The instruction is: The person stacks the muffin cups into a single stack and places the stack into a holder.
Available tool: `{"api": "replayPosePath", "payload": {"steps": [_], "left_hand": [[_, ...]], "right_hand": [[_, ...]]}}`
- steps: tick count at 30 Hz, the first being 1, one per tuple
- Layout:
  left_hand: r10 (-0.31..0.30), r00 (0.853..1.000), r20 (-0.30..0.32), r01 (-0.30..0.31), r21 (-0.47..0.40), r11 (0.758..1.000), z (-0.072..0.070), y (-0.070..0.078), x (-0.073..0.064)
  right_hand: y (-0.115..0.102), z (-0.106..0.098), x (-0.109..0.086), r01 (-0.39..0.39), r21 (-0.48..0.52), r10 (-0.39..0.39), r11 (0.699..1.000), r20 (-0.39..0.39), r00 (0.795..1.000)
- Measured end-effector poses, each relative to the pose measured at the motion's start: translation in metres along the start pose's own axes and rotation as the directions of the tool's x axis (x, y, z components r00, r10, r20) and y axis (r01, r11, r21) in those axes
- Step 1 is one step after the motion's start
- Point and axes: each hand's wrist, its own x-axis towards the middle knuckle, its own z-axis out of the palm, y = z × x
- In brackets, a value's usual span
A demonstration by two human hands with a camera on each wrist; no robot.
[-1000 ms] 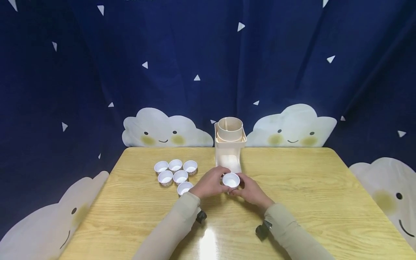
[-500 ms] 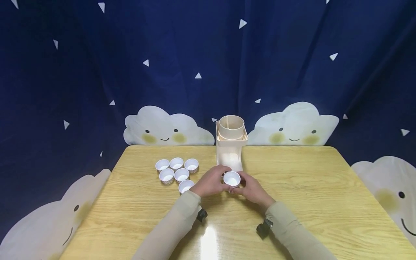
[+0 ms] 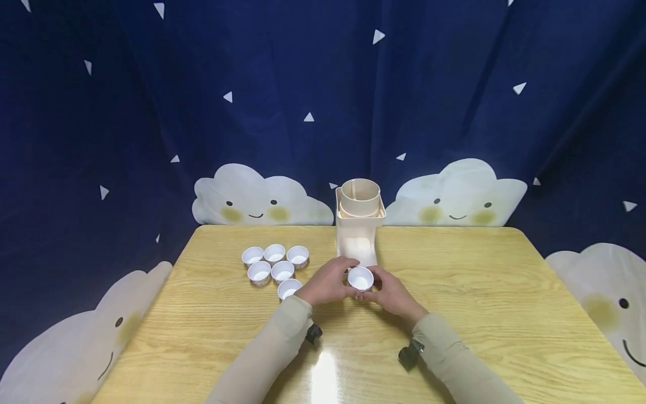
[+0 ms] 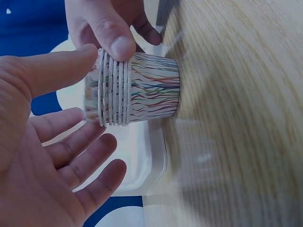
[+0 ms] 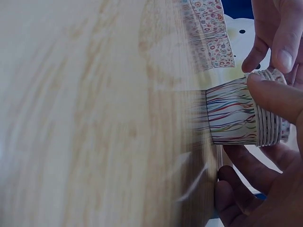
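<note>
A stack of paper cups (image 4: 154, 87) with wavy coloured lines stands upright on the table, its rims nested closely together. On top sits a cup with a different print, its white inside (image 3: 360, 278) facing up in the head view. My left hand (image 3: 330, 283) pinches this top cup between thumb and index finger, the other fingers spread loosely. From the other side my right hand (image 3: 392, 294) grips the stack, its thumb on the rims in the right wrist view. Just behind the stack is a cream plastic stand (image 3: 357, 249) carrying a round tube (image 3: 360, 201).
Several separate paper cups (image 3: 259, 271) stand mouth up in a cluster on the left of the wooden table (image 3: 469, 292). The nearest cup (image 3: 289, 288) is partly covered by my left wrist. A dark blue curtain (image 3: 282, 67) with clouds hangs behind the far edge.
The head view has shifted slightly, so the scene sits a little higher. Both hands keep their hold at the stack, and the other cups stay in place.
</note>
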Motion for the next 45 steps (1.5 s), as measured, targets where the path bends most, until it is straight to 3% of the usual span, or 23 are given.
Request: {"api": "replayPosePath", "payload": {"steps": [13,26,38,45], "left_hand": [[-0.077,0.997,0.032,0.078,-0.031,0.996,-0.01,0.007,-0.012],[-0.144,0.989,-0.021,0.143,-0.072,0.987,-0.032,0.001,-0.03],[-0.188,0.98,-0.073,0.187,-0.014,0.982,-0.054,-0.014,-0.066],[-0.159,0.977,-0.144,0.165,0.029,0.986,-0.06,-0.03,-0.094]], "right_hand": [[0.0,-0.001,-0.001,0.019,-0.02,-0.018,1.0,0.015,1.0],[0.005,0.0,-0.001,-0.015,-0.028,0.016,0.999,0.012,1.0],[0.0,0.0,0.001,-0.025,-0.024,0.026,0.999,0.013,1.0],[0.0,0.0,0.0,-0.026,-0.047,0.027,0.999,0.024,0.999]]}}
